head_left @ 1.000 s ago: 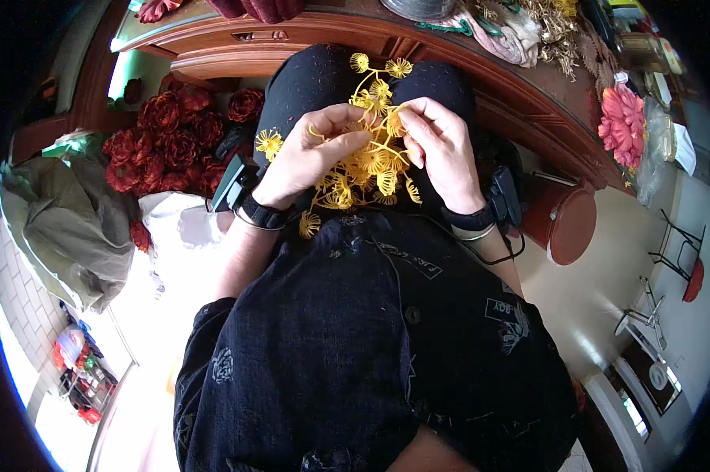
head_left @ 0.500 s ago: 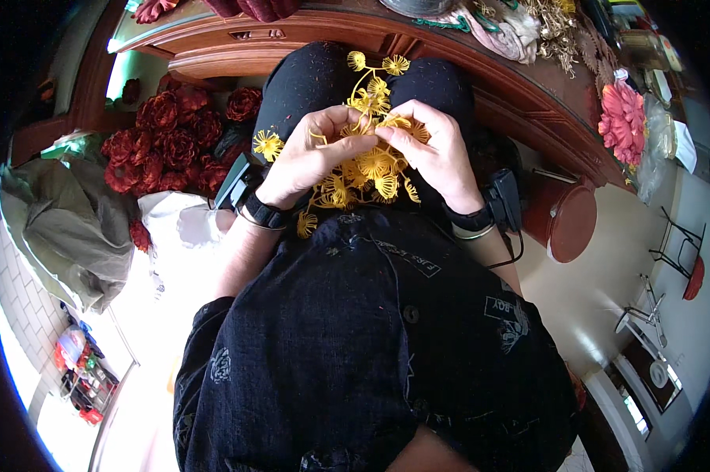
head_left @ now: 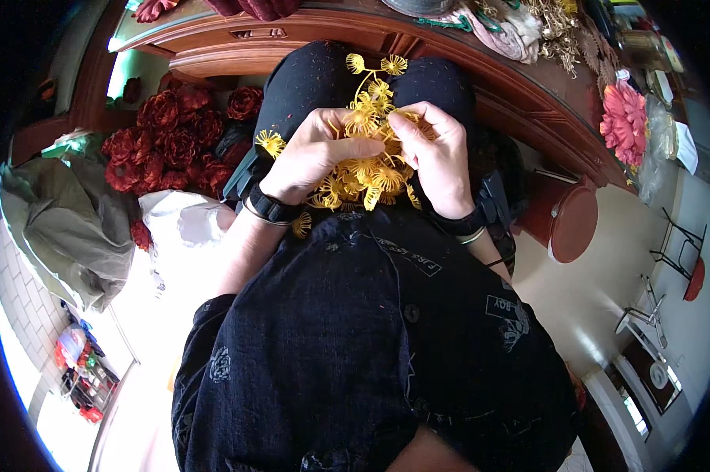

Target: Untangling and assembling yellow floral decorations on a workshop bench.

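Observation:
A spray of yellow artificial flowers [head_left: 363, 169] with thin stems and fringed round heads lies across my lap, between my dark-trousered knees and my shirt front. My left hand [head_left: 316, 149] is closed on the spray from the left, thumb pointing right across the blooms. From the other side my right hand [head_left: 437, 149] pinches part of it, thumb and forefinger meeting near the top of the cluster. The exact stem between my fingertips is hidden. One branch with small heads stretches away between my knees, and a single bloom [head_left: 271, 143] sticks out beside my left wrist.
Dark red artificial flowers [head_left: 174, 141] are heaped to the left, near a grey-green cloth [head_left: 72, 228] and a white bag [head_left: 182, 224]. A carved wooden table [head_left: 323, 35] spans the far side. At right stand a red-brown round stool [head_left: 573, 224] and a pink flower [head_left: 624, 124].
My right hand has turned more upright, its thumb lifting away from my left thumb. The left hand has shifted slightly, and the yellow heads between them have moved a little.

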Tool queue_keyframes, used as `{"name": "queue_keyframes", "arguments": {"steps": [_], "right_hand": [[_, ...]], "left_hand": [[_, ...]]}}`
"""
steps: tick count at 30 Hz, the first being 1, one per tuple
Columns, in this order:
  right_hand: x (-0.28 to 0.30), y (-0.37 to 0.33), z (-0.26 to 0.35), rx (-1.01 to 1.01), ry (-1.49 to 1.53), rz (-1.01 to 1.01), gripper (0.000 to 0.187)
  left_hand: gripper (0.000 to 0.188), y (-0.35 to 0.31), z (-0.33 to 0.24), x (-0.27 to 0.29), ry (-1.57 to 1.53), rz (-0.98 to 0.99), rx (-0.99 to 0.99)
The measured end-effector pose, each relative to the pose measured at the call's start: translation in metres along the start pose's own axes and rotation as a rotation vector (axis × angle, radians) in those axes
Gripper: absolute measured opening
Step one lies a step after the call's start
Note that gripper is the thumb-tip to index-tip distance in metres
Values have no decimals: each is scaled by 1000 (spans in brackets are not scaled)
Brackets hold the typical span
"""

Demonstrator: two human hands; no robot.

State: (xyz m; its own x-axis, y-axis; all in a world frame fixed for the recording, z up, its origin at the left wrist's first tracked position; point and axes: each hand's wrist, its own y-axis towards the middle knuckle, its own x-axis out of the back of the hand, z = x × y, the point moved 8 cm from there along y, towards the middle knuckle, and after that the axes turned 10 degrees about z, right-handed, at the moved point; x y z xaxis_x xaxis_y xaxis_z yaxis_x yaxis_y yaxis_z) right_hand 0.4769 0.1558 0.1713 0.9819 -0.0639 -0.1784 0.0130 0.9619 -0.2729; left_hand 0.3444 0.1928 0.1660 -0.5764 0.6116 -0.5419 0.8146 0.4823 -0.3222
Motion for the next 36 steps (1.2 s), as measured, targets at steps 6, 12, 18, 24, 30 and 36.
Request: {"name": "queue_keyframes", "arguments": {"steps": [6,12,18,24,30,36], "right_hand": [[62,4,18,199,-55,-287,13],[15,16,38,115,-168,201,15],[-29,17,72,470,-668,373,24],[-57,9,69,483,-1209,362,18],[-32,14,67,554,-979,168,15],[-9,12,56,490,-684,-59,16]], "left_hand": [[14,-15,-6,10,-48,-91,-26],[13,-9,-6,9,189,-57,2],[17,-3,-9,-1,298,22,19],[16,0,-5,-2,336,61,-8],[9,0,-1,3,235,-3,-5],[10,3,-10,3,173,1,-16]]}}
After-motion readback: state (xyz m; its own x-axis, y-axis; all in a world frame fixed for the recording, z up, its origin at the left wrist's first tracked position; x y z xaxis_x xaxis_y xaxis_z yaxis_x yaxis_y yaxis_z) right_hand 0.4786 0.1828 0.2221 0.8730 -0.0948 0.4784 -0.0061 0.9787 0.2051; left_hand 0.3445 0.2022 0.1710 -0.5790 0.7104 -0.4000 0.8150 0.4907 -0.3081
